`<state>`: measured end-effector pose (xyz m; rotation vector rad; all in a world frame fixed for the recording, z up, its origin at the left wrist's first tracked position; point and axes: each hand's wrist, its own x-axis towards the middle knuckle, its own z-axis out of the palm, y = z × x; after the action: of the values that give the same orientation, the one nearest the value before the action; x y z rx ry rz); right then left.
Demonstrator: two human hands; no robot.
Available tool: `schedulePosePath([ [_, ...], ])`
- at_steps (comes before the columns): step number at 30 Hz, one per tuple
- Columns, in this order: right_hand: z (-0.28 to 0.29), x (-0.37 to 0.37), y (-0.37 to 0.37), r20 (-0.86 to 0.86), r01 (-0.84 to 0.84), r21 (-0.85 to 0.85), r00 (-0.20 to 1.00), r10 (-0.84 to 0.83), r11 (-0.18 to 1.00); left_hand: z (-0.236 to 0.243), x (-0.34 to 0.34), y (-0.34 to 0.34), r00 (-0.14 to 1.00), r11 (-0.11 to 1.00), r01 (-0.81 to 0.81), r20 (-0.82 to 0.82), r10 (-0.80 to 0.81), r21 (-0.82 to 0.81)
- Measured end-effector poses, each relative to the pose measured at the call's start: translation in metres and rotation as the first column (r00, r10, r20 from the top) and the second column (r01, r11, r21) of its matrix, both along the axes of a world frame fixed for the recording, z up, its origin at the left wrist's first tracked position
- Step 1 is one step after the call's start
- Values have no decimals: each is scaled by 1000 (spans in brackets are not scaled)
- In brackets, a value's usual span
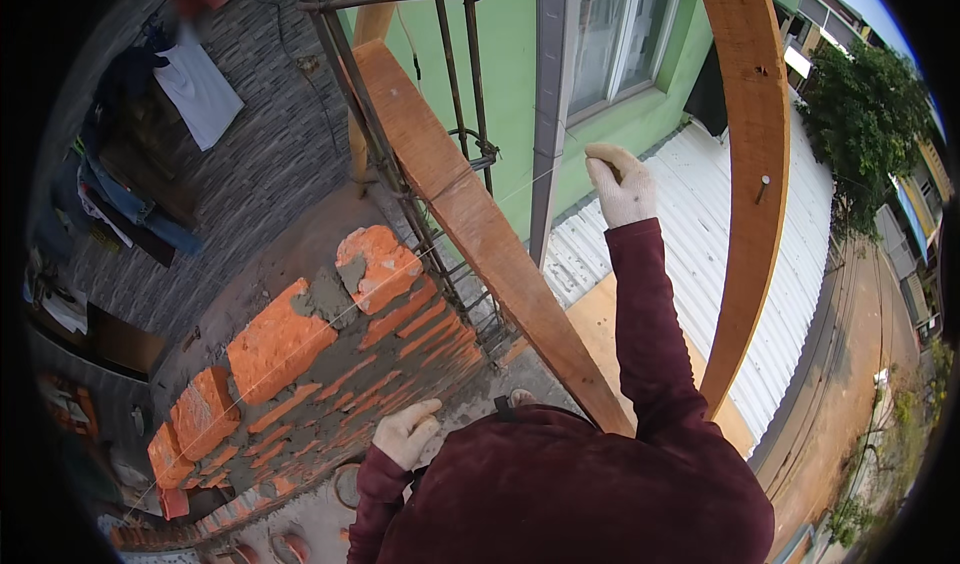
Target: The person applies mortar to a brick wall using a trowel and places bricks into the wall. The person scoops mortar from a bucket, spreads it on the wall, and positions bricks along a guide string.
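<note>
My right hand (pixel 620 186), in a white knit glove, is raised out in front of me with its fingers pinched on a thin pale string (pixel 345 312). The string runs taut from that hand down to the left, across the top of an orange brick wall (pixel 300 364) with grey mortar joints. My left hand (pixel 405 430), also gloved, rests low against the near face of the wall with its fingers curled, and nothing shows in it. Fresh mortar (pixel 328 296) lies on the top bricks.
A slanted wooden plank (pixel 480 234) and a curved wooden board (pixel 755 164) cross in front of me. Rusty rebar (pixel 455 74) stands by the green house wall (pixel 510 74). A white corrugated roof (pixel 790 234), a street and hanging clothes (pixel 195 84) lie below.
</note>
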<state>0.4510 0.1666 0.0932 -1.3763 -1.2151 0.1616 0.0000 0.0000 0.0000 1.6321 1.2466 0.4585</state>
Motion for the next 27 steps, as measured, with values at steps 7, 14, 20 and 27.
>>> schedulePosePath([
  [7,18,-7,-2,91,10,36,996,-14,999,-9,-6,-7,998,984,5,56,5,-176],
  [14,34,21,24,-262,-409,54,874,408,911,-23,-5,2,993,992,101,75,-95,-77],
  [20,23,42,76,-551,-766,-118,580,599,633,-30,-11,3,1000,960,25,24,-19,-279],
  [27,12,46,120,-545,-819,-57,505,669,571,-41,-14,4,999,984,39,30,-35,-171],
])
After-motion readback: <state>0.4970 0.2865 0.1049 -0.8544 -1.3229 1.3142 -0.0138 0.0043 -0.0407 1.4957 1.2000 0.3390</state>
